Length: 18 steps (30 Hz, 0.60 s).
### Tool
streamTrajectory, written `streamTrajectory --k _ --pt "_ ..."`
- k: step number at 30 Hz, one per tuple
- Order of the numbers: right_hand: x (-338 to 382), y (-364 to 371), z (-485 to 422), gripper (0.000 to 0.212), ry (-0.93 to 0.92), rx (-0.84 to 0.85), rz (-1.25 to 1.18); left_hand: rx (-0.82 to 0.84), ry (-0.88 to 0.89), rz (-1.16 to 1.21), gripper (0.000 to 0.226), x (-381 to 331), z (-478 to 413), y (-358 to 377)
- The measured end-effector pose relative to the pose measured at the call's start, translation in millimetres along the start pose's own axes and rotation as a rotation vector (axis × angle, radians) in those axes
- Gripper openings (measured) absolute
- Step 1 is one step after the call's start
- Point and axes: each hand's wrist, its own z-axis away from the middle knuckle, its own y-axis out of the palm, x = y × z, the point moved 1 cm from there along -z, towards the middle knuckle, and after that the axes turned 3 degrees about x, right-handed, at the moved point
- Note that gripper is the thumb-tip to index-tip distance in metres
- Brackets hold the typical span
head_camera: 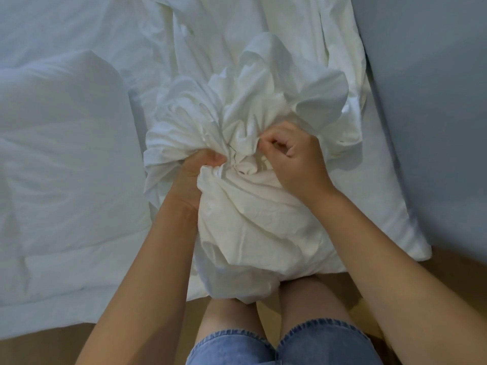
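Left hand (194,177) grip bunches sheet (253,225) | right hand (295,160) grip pinches its folds | duvet (66,154) left, pillow (390,214) beneath, wall (434,88) right

I see bed (137,114) filling most of view, all white. Puffy duvet (66,167) heaped at left, rumpled sheet (197,35) across top middle, flat pillow (390,219) along bed's right edge, just beside grey-blue wall (434,101). Tan floor (52,349) along bottom edge. Light cool, soft, dim; shadows faint.
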Motion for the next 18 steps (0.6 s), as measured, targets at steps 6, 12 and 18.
streamTrajectory --k 6,12,18 --pt "33.0 8.6 -28.9 0.024 0.102 -0.024 -0.272 0.463 -0.103 0.064 0.02 9.1 -2.9 -7.7" --pt "20.1 21.9 -29.7 0.032 0.35 0.065 -0.57 0.111 0.064 0.331 0.063 -1.1 -4.8 -14.2" --pt "13.9 15.7 -41.6 0.031 0.425 0.09 -0.678 0.533 -0.07 0.52 0.016 1.1 -3.8 -7.1"
